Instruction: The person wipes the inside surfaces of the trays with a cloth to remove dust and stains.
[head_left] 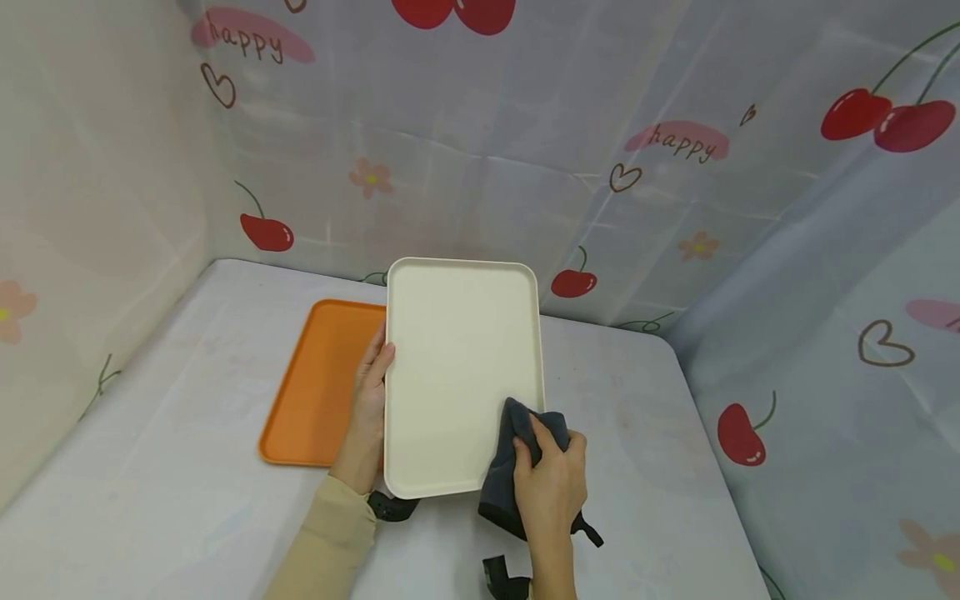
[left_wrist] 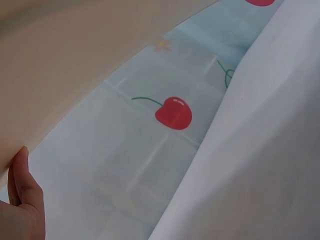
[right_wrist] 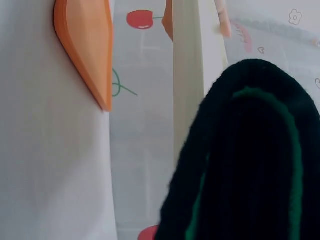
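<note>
A cream rectangular tray (head_left: pixel 461 358) is held up, tilted toward the head camera, above the table. My left hand (head_left: pixel 370 400) grips its left edge, thumb on the near side and fingers behind. In the left wrist view the left hand (left_wrist: pixel 25 200) shows at the edge of the tray's underside (left_wrist: pixel 75 65). My right hand (head_left: pixel 551 479) pinches a dark grey cloth (head_left: pixel 498 483) against the tray's lower right corner. The cloth (right_wrist: pixel 250 150) fills much of the right wrist view and hides the right hand there; the tray's edge (right_wrist: pixel 189 75) stands beside it.
An orange tray (head_left: pixel 307 408) lies on the white-covered table (head_left: pixel 637 467), partly behind the cream tray and left arm. White curtains (head_left: pixel 480 142) printed with cherries and hearts hang behind and along both sides of the table.
</note>
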